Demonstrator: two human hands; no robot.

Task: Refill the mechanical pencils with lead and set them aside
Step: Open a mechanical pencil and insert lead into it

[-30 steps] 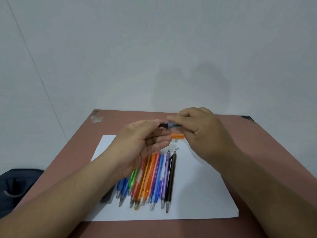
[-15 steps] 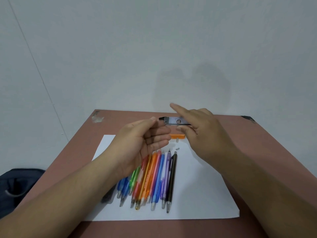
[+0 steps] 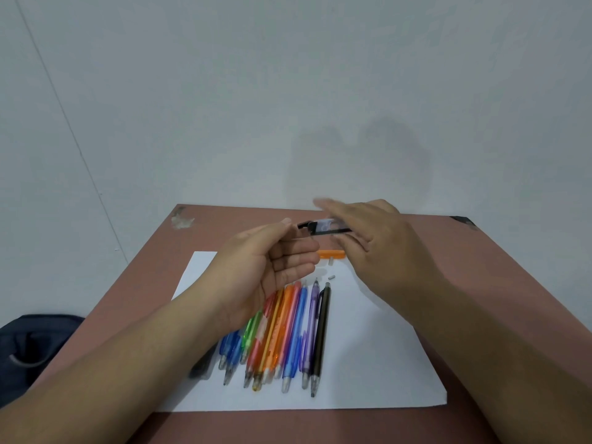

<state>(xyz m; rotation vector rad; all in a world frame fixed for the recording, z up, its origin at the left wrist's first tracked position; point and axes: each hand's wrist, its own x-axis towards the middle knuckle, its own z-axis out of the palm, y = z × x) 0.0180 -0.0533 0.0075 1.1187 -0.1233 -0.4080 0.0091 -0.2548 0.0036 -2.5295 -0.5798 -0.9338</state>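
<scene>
My right hand (image 3: 384, 248) pinches a small black and clear lead case (image 3: 323, 226) above the far part of the table, its index finger stretched out and blurred over the case. My left hand (image 3: 266, 267) is held up beside it, palm cupped toward the case's open end, fingers relaxed and holding nothing. Below the hands a row of several coloured mechanical pencils (image 3: 288, 331) lies side by side on a white paper sheet (image 3: 368, 363), a black pencil (image 3: 321, 338) at the right end. My left forearm hides the row's left part.
An orange lead case (image 3: 331, 253) lies on the paper's far edge, with two tiny grey caps (image 3: 332, 277) near it. The brown table (image 3: 480, 283) stands against a white wall. A dark bag (image 3: 35, 344) sits on the floor at the left.
My right hand has loosened from a full grip on the lead case to a pinch with the index finger lifted. My left hand's fingers have let go of the case's end and opened.
</scene>
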